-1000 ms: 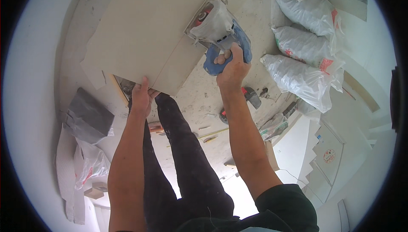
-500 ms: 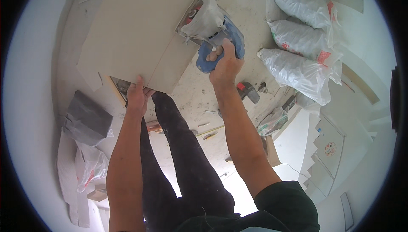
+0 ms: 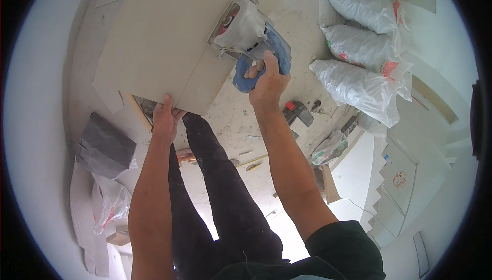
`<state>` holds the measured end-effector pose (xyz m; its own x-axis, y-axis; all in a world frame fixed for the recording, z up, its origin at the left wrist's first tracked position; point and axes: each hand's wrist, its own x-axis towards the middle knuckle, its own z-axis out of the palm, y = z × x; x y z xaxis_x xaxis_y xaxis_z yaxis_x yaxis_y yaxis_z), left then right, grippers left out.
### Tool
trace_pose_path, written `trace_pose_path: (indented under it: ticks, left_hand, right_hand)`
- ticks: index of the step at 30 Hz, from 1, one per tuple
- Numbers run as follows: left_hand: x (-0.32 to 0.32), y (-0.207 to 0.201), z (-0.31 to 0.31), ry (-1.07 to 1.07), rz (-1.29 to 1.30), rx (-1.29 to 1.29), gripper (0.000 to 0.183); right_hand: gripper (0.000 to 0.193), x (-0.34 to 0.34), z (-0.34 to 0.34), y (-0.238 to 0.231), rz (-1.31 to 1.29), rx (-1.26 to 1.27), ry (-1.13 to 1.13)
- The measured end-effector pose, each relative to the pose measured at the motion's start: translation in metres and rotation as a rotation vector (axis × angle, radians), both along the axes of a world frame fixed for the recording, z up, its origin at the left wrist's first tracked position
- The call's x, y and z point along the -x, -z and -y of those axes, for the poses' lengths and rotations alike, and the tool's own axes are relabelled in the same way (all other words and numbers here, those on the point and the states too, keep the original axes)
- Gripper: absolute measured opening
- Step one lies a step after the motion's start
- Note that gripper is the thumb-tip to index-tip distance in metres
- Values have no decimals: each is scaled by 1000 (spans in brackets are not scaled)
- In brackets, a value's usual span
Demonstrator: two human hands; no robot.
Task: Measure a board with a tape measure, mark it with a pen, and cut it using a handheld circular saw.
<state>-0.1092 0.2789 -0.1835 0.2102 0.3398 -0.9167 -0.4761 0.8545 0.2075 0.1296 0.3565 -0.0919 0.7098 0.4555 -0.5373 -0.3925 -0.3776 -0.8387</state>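
A large beige board (image 3: 154, 39) stretches away in front of me, with a thin straight line running along it toward its near edge. My right hand (image 3: 269, 85) is wrapped round the blue handle of a dusty circular saw (image 3: 243, 31). The saw's flat base rests on the board's right part, over that line; its blade is hidden. At the board's near edge, my left hand (image 3: 165, 120) grips the board, thumb on top and the other fingers partly hidden at the edge. My legs in dark trousers stand just below.
Several stuffed white plastic bags (image 3: 359, 85) lie at the right. A red and black tool part (image 3: 299, 112) sits on the dusty floor beside my right forearm. A dark grey wrapped block (image 3: 107, 144) and a clear plastic bag (image 3: 113, 198) are at the left.
My right hand and the circular saw have shifted slightly left and toward me on the board. My left hand stays nearly where it was, still on the board's edge.
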Motion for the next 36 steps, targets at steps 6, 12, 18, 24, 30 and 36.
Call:
trace_pose_path:
  ticks: [6, 12, 18, 24, 30, 36]
  left_hand:
    - [-3, 0, -3, 10, -29, -5, 49]
    - [-5, 2, -2, -5, -20, -5, 50]
    - [-6, 4, -4, 18, 7, -17, 52]
    - [-6, 5, -6, 1, -19, 20, 50]
    - [-8, 5, -9, -5, 10, 8, 48]
    - [-11, 3, -11, 23, -4, -20, 47]
  right_hand:
    - [8, 1, -2, -2, -27, 2, 21]
    - [11, 2, -3, -3, -31, -21, 66]
    - [11, 2, -4, -5, -42, 5, 93]
    - [8, 0, 0, -2, -44, 25, 20]
    - [7, -1, -1, -3, -36, 34, 22]
    - [7, 1, -2, -4, -33, 14, 18]
